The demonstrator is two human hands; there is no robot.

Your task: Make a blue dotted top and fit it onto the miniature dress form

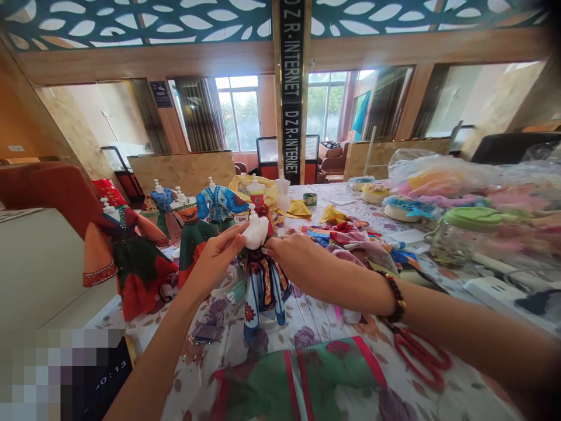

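In the middle of the head view stands a small white dress-form mannequin [255, 232], its upper body bare. From its waist hangs a doll skirt [263, 283] in dark cloth with blue, white and patterned panels. My left hand [223, 248] is closed on the mannequin's left side, thumb near its shoulder. My right hand [293, 254] pinches the skirt's waist on the other side; the exact fingertip contact is partly hidden. Below them, a green cloth piece with pink-red edges [333, 374] lies flat on the table.
Dressed mannequins stand at left, one in a green and red gown [135, 263]. Red-handled scissors [423, 356] lie beneath my right forearm. Right of centre are fabric scraps [359, 245], a green-lidded jar [460, 234] and a white power strip [499, 292]. Plastic bags [438, 169] sit behind.
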